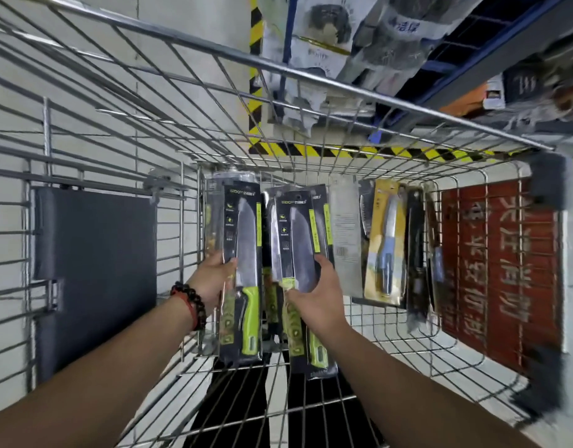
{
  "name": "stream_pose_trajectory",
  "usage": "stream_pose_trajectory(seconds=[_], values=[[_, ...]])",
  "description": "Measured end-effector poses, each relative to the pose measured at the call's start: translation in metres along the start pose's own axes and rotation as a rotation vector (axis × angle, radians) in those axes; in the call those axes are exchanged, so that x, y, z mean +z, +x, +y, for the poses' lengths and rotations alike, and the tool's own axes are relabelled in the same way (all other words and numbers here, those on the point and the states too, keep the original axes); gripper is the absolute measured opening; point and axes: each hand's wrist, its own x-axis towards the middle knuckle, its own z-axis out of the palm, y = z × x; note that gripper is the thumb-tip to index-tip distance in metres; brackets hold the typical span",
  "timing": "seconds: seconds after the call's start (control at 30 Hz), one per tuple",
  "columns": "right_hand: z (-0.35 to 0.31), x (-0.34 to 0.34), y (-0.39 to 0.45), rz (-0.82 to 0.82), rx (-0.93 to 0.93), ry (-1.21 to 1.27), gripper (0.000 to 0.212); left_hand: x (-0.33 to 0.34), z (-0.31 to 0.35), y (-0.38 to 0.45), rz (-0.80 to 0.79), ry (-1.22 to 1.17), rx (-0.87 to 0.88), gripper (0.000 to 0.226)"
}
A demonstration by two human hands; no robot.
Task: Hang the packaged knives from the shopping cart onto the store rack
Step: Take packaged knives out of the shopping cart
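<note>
Black knife packs (243, 266) with lime-green handles; a yellow pack (383, 240) at three o'clock; yellow-black striped tape (359, 152) at twelve; red sign (498, 270), pale characters.

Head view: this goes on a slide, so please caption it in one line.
Left hand and right hand each grip a green-handled packaged knife inside the wire shopping cart.

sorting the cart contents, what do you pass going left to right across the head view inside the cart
dark panel → left hand → green-handled knife pack → second green-handled knife pack in the right hand → white-backed pack → yellow-carded knife pack → red sign
</note>
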Motion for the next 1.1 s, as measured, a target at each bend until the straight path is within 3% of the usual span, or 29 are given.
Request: stream_pose_trajectory(seconds=[0.27, 0.4, 0.47, 0.6, 0.67, 0.77, 1.1], values=[[-0.033, 0.033, -0.005, -0.025, -0.117, 0.028, 0.083, 0.003, 0.019, 0.002, 0.019, 0.005, 0.003, 0.064], [-0.047, 0.046, -0.003, -0.048, -0.142, 0.040, 0.085, 0.006, 0.021, 0.005, 0.005, 0.077, 0.048, 0.099], [-0.049, 0.051, 0.000, -0.064, -0.154, 0.007, 0.083, 0.003, 0.017, 0.013, 0.005, 0.094, 0.090, 0.094], [-0.053, 0.038, 0.002, -0.107, -0.200, -0.014, 0.057, 0.004, 0.030, 0.011, 0.030, 0.057, 0.108, 0.073], [-0.055, 0.031, 0.005, -0.125, -0.261, -0.034, 0.065, 0.008, 0.042, 0.003, 0.049, 0.020, 0.090, 0.067], [-0.062, 0.030, 0.007, -0.183, -0.326, -0.097, 0.075, 0.012, 0.044, 0.003, 0.059, 0.016, 0.044, 0.086], [-0.058, 0.022, 0.008, -0.334, -0.373, -0.278, 0.070, 0.005, 0.032, 0.009, 0.075, 0.069, -0.024, 0.065]])
